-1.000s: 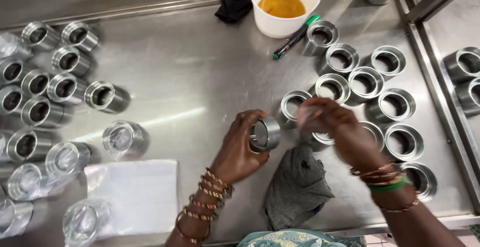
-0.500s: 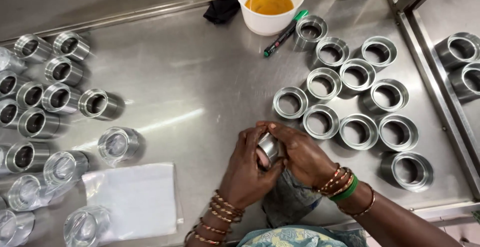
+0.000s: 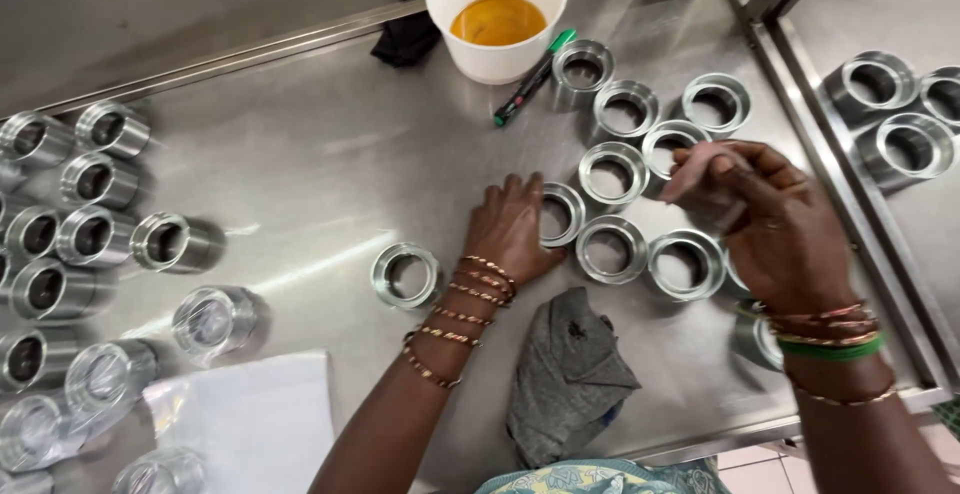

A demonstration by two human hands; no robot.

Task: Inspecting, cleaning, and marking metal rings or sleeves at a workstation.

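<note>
My left hand (image 3: 510,232) lies flat on the steel table (image 3: 300,164), its fingertips against a short metal ring (image 3: 562,214) standing on end. Another ring (image 3: 405,275) stands alone just left of that wrist. My right hand (image 3: 775,226) hovers above the right part of a cluster of upright metal rings (image 3: 612,168), fingers curled inward; whether it holds anything is hidden. A crumpled grey cloth (image 3: 570,374) lies between my forearms near the table's front edge.
A white bucket of yellow liquid (image 3: 497,14), a green-capped marker (image 3: 535,76) and a black rag (image 3: 405,39) sit at the back. Several metal sleeves (image 3: 80,214) lie at the left, some in clear wrap (image 3: 210,319), beside a white sheet (image 3: 250,424). More rings (image 3: 890,114) are on the right-hand table.
Both hands were closed together around one ring above the cloth. Now they are apart: the left lies flat by the rings, the right is over the right cluster, and a ring stands alone at the left.
</note>
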